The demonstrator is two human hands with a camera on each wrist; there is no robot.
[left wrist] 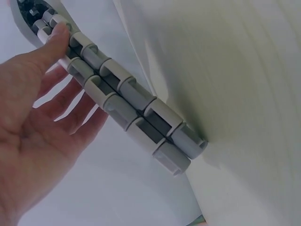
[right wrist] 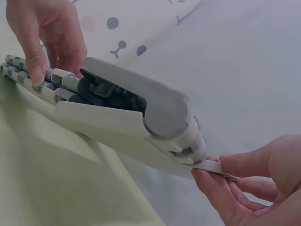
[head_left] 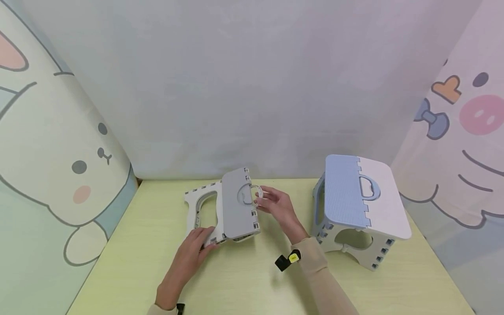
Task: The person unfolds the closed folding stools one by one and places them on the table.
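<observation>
A grey and white folding stool (head_left: 238, 210) lies folded nearly flat, its seat folded over toward the right. My left hand (head_left: 191, 250) grips the hinged leg side at the near edge. In the left wrist view the thumb presses on the row of hinge knuckles (left wrist: 115, 82), with the fingers on the opposite side. My right hand (head_left: 280, 209) pinches the white carry handle (right wrist: 212, 166) between thumb and fingers at the stool's right end. The right wrist view shows a narrow gap between the folded panels, with dark parts inside.
To the right stands a second folding stool (head_left: 344, 192), opened upright, with a blue and white top. Both are on a pale yellow-green table (head_left: 157, 245). A plain curtain (head_left: 252, 87) hangs behind, and cartoon-printed cloths (head_left: 47, 144) close off both sides.
</observation>
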